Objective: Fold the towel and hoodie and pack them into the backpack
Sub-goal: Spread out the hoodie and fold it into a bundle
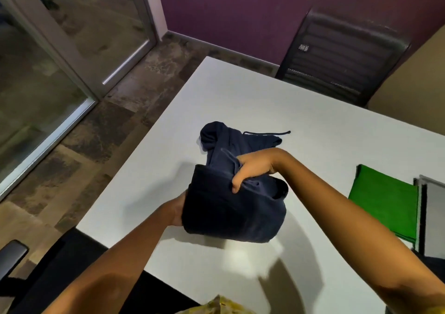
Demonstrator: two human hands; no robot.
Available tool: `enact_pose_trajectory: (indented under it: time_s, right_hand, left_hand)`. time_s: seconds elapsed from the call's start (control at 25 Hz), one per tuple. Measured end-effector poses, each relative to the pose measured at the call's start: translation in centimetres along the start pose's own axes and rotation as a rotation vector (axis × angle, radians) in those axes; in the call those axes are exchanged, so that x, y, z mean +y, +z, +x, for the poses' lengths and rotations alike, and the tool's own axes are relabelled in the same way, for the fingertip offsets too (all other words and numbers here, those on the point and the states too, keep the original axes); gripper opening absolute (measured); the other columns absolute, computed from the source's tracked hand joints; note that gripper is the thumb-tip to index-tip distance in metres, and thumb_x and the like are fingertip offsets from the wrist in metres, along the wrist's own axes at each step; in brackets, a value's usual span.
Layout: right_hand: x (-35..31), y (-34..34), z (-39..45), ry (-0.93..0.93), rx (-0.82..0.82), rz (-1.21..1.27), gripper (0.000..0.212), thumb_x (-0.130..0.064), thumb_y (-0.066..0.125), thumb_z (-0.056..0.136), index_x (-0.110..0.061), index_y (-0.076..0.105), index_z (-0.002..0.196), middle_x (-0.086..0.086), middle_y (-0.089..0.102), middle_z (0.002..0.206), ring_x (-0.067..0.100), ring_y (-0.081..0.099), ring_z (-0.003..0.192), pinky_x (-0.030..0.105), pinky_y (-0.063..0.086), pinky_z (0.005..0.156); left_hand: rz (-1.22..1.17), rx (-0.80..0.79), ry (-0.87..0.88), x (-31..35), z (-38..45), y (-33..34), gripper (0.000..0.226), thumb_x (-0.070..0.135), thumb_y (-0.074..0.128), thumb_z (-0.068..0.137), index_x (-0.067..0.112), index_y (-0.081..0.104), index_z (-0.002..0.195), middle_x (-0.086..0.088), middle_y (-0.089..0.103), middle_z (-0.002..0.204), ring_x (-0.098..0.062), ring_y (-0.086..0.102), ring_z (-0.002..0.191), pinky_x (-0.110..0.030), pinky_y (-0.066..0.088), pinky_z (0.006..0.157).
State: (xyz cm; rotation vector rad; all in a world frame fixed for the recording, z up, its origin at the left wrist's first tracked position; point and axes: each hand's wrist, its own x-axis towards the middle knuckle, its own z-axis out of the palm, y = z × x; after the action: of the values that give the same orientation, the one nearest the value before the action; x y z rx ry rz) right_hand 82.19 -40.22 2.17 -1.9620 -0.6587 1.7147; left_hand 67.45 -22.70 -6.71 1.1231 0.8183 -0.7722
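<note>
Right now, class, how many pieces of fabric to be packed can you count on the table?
2. The navy hoodie is mid-table, gripped by the left hand and right hand. The green towel lies folded at the table's right edge. More may be out of frame.

You have a white table (pixel 277 101) filling the frame's middle, a black mesh chair (pixel 342 55) at upper right against the purple wall (pixel 240 7), and glass doors (pixel 48 48) at upper left.

The left hand (pixel 177 211) sits mostly hidden behind the folded hoodie (pixel 231 207); the frame's right edge crops a grey object (pixel 433 207) beside the green towel (pixel 382 200).
</note>
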Motion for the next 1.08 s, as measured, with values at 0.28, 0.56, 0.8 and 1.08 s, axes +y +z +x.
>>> enact_pose_trajectory:
  time_s: [0.28, 0.56, 0.8, 1.08]
  right_hand:
    - [0.6, -13.3, 3.7, 0.108, 0.467, -0.144, 0.052, -0.027, 0.082, 0.077, -0.009, 0.062, 0.122, 0.009, 0.067, 0.118, 0.029, 0.066, 0.103, 0.042, 0.055, 0.094]
    - [9.2, -9.0, 8.8, -0.089, 1.106, 0.156, 0.030, -0.011, 0.063, 0.081, -0.024, 0.063, 0.107, -0.009, 0.068, 0.103, 0.016, 0.065, 0.101, 0.042, 0.050, 0.098]
    - [12.2, -0.7, 9.4, -0.091, 1.485, 0.075, 0.033, -0.027, 0.059, 0.095, -0.021, 0.056, 0.127, -0.005, 0.058, 0.131, 0.015, 0.051, 0.123, 0.047, 0.031, 0.112]
    - [13.3, 3.8, 11.6, -0.059, 1.269, -0.194, 0.065, -0.054, 0.043, 0.101, -0.032, 0.020, 0.157, -0.007, 0.009, 0.167, 0.014, -0.002, 0.155, 0.046, 0.002, 0.125]
  left_hand:
    - [-0.184, -0.087, 0.295, 8.5, 5.4, -0.4, 0.058, 0.059, 0.059, 0.091, 0.018, 0.064, 0.131, -0.009, 0.069, 0.127, -0.029, 0.064, 0.119, -0.045, 0.046, 0.107]
    - [0.058, 0.189, 0.312, 10.5, 10.4, 0.4, 0.040, 0.022, 0.087, 0.074, 0.018, 0.072, 0.111, -0.004, 0.075, 0.110, -0.022, 0.072, 0.099, -0.034, 0.059, 0.086]
    - [0.125, 0.166, 0.456, 11.4, 11.2, 1.7, 0.036, 0.033, 0.079, 0.084, 0.027, 0.068, 0.118, 0.007, 0.072, 0.110, -0.015, 0.069, 0.103, -0.027, 0.056, 0.084]
    - [0.406, 0.544, 0.648, 11.6, 13.0, 1.2, 0.047, 0.035, 0.068, 0.093, 0.024, 0.055, 0.136, 0.003, 0.062, 0.129, -0.022, 0.061, 0.118, -0.040, 0.050, 0.101]
